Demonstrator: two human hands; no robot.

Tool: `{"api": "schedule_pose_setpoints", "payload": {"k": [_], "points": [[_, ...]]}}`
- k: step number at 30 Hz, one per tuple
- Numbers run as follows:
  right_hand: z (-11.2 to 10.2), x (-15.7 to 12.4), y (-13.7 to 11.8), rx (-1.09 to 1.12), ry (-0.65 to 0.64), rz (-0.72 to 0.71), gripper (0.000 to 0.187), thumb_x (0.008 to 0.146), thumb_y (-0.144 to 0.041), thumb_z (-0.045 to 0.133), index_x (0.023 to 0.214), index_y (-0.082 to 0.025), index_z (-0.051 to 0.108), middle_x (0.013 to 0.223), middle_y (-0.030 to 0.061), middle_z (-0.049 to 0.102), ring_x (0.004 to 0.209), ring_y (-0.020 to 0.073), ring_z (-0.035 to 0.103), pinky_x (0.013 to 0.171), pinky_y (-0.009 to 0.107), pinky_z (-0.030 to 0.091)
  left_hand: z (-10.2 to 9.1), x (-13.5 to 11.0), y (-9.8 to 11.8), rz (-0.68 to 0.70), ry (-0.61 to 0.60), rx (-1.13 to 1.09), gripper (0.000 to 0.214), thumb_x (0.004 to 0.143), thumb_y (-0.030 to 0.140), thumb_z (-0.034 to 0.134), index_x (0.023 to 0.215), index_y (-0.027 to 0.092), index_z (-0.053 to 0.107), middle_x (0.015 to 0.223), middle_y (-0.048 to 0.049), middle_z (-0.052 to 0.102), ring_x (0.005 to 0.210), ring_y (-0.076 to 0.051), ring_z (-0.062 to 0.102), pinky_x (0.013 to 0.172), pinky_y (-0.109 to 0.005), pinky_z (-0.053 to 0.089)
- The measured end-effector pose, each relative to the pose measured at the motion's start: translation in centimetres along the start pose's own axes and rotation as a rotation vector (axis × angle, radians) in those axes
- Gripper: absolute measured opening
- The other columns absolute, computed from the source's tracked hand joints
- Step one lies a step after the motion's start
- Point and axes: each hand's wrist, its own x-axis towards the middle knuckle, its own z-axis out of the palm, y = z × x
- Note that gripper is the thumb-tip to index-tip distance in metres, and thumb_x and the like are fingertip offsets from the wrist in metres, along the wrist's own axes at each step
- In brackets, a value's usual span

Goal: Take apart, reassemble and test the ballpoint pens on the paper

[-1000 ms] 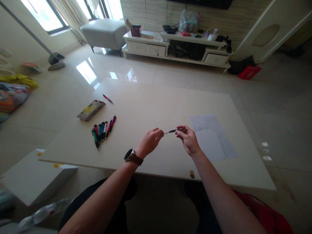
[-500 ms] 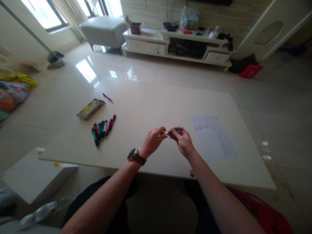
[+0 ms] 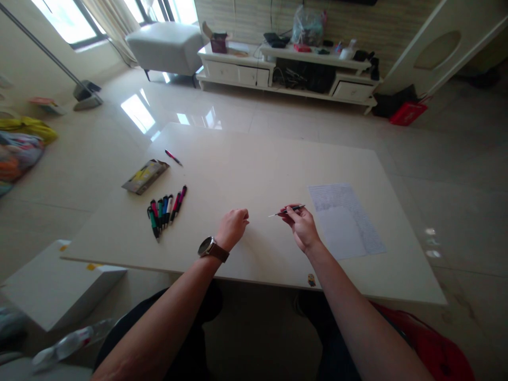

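Note:
My right hand (image 3: 304, 227) pinches a dark pen (image 3: 294, 210) above the table, close to the paper's left edge. From the pen's left end a thin pale rod, like a refill, sticks out toward my other hand. My left hand (image 3: 233, 228), with a brown-strapped watch on the wrist, is closed, apart from the pen; what its curled fingers hold, if anything, is hidden. Several coloured pens (image 3: 163, 212) lie in a row on the left of the table. A lone pink and black pen (image 3: 173, 157) lies farther back.
On the white table (image 3: 246, 164) are a flat grey and yellow box (image 3: 146, 177) at the left and a written-on paper sheet (image 3: 345, 222) at the right. A small sticker (image 3: 311, 279) marks the near edge. A white stand (image 3: 63, 280) stands beside the table at the left.
My hands have drawn apart. The left one has moved left and closed more; the right one has moved slightly right with the pen, whose thin rod now shows in the gap.

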Motion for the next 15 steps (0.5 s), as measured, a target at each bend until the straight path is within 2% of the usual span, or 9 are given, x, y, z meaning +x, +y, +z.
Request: {"api": "schedule_pose_setpoints", "payload": {"k": [5, 8, 10, 12, 15], "points": [[0.2, -0.1, -0.3, 0.021, 0.002, 0.012, 0.038, 0.067, -0.043, 0.083, 0.089, -0.022, 0.061, 0.085, 0.0008, 0.072, 0.082, 0.0166, 0.071, 0.076, 0.031, 0.054, 0.2, -0.2, 0.4, 0.045, 0.03, 0.071, 0.013, 0.082, 0.018, 0.069, 0.095, 0.021, 0.068, 0.102, -0.0102, 0.07, 0.101, -0.028, 0.063, 0.081, -0.038, 0.048], [0.4, -0.3, -0.2, 0.008, -0.006, 0.038, 0.038, 0.066, -0.044, 0.083, 0.087, -0.021, 0.061, 0.083, 0.0008, 0.072, 0.08, 0.0168, 0.071, 0.076, 0.031, 0.055, 0.0, 0.0, 1.7, 0.125, 0.07, -0.117, 0.031, 0.081, 0.026, 0.075, 0.11, 0.022, 0.065, 0.111, -0.0095, 0.069, 0.106, -0.026, 0.062, 0.089, -0.04, 0.05], [0.7, -0.5, -0.1, 0.008, -0.032, 0.055, 0.039, 0.064, -0.045, 0.084, 0.086, -0.021, 0.062, 0.082, 0.0012, 0.073, 0.08, 0.0172, 0.071, 0.077, 0.032, 0.056, -0.3, 0.0, 2.9, 0.176, 0.032, -0.314, 0.035, 0.083, 0.033, 0.074, 0.115, 0.022, 0.064, 0.107, -0.0067, 0.072, 0.1, -0.022, 0.066, 0.087, -0.037, 0.052], [1.0, -0.8, 0.0, -0.006, -0.072, 0.067, 0.039, 0.064, -0.046, 0.084, 0.085, -0.02, 0.064, 0.082, 0.0021, 0.073, 0.08, 0.0177, 0.071, 0.078, 0.033, 0.056, -0.5, 0.0, 3.9, 0.185, -0.012, -0.436, 0.028, 0.086, 0.034, 0.071, 0.111, 0.023, 0.066, 0.098, -0.0035, 0.075, 0.088, -0.019, 0.069, 0.081, -0.033, 0.053], [1.1, -0.8, -0.1, -0.077, -0.077, 0.058, 0.039, 0.067, -0.049, 0.082, 0.085, -0.02, 0.064, 0.086, 0.0043, 0.074, 0.083, 0.0189, 0.071, 0.075, 0.032, 0.054, -0.9, 0.0, 4.6, 0.184, -0.032, -0.448, 0.009, 0.09, 0.029, 0.066, 0.093, 0.023, 0.072, 0.087, -0.0012, 0.077, 0.078, -0.017, 0.069, 0.075, -0.03, 0.051]]}}
